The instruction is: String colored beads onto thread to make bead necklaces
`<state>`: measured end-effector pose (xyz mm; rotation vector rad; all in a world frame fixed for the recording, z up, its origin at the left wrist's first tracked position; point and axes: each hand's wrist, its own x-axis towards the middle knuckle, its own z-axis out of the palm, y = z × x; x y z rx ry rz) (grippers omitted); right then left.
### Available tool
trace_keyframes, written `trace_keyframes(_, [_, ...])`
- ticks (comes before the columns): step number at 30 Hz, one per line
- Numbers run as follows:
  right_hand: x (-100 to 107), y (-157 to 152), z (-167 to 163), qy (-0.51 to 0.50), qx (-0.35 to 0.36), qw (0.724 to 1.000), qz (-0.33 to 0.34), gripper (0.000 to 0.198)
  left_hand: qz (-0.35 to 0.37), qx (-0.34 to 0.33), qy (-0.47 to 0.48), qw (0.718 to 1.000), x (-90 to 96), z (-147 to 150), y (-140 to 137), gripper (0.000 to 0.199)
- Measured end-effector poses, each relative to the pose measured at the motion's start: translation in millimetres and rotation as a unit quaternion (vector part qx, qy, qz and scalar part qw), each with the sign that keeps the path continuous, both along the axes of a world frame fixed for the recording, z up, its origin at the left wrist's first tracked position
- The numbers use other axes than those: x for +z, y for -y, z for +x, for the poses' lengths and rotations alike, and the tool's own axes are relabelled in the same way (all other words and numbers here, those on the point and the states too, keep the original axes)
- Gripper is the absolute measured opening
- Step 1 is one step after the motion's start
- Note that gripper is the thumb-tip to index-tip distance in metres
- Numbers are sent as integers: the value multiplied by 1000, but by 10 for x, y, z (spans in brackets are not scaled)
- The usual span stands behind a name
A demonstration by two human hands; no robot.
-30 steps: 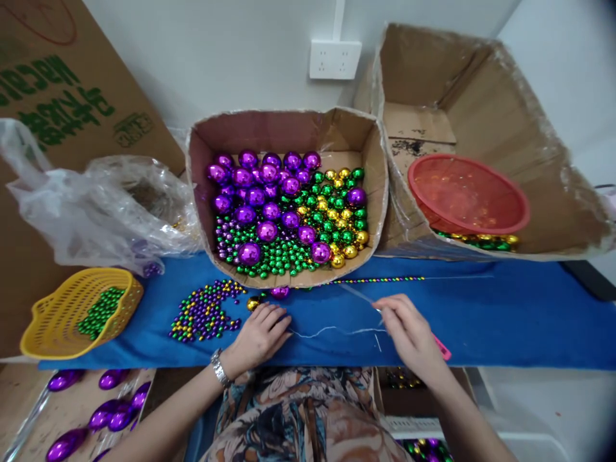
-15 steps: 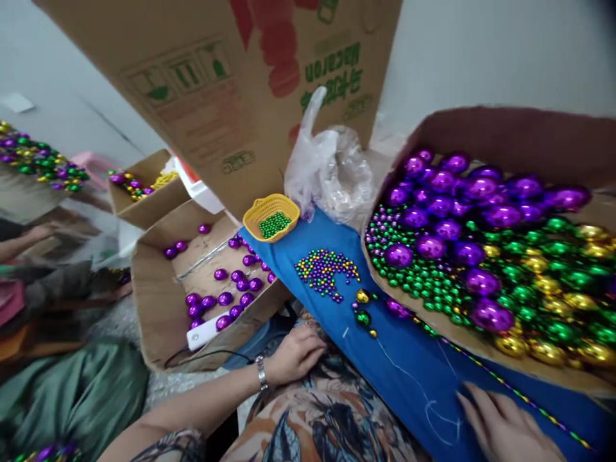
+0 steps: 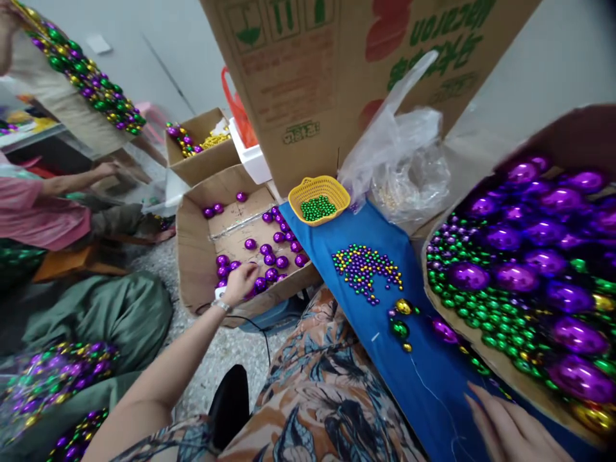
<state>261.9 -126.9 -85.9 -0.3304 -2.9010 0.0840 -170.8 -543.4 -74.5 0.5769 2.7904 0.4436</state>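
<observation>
My left hand (image 3: 240, 285) is inside the low cardboard box (image 3: 195, 234) on the left, among shiny purple balls (image 3: 269, 258). Its fingers curl together, and whatever lies between them is hidden. At the lower right my right hand (image 3: 510, 427) rests by the blue cloth (image 3: 308, 234), fingers stretched out and slightly apart. A thin white thread (image 3: 430, 389) runs from a small gold bead toward it. Strung along the cloth are a gold ball (image 3: 403, 307), a green ball (image 3: 399, 329) and a purple ball (image 3: 444, 331). Small loose beads (image 3: 366, 266) are spread above them.
A yellow basket (image 3: 318, 183) of green beads stands on the cloth's far end. Beside it lies a clear plastic bag (image 3: 409, 173). A large box (image 3: 308, 83) rises behind. At right is a carton (image 3: 481, 327) of mixed balls. Another person in a pink shirt (image 3: 62, 215) sits left.
My left hand has moved from my lap into the box of purple balls. My view has swung left. The right hand stays low at the right, with its fingers stretched out.
</observation>
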Motion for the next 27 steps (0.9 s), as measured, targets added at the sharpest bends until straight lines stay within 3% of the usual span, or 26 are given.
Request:
trace_keyframes(3, [80,102,-165,15,19,1000,9,35,-107,25,63,992,-173,-478,474,29])
trace_keyframes(6, [207,277,-381,43,22,998,33,35,-194,10,145,970,-441,-693,819,30])
trace_keyframes(11, [375,539,-726,54,27,995,82,36,-275,-47,225,933,-821,-753,1036,32])
trace_keyframes(15, [372,620,-812,68,18,994,83,38,-302,-69,250,917,-919,-810,1092,33])
trace_keyframes(22, [308,627,-796,80,32,993,76,36,-294,-45,227,927,-842,-791,975,37])
trace_keyframes(24, [320,636,-793,88,31,993,68,36,-284,-35,207,936,-693,-792,947,40])
trace_keyframes(27, [323,646,-774,95,25,994,51,36,-261,-11,164,951,-273,-813,1032,39])
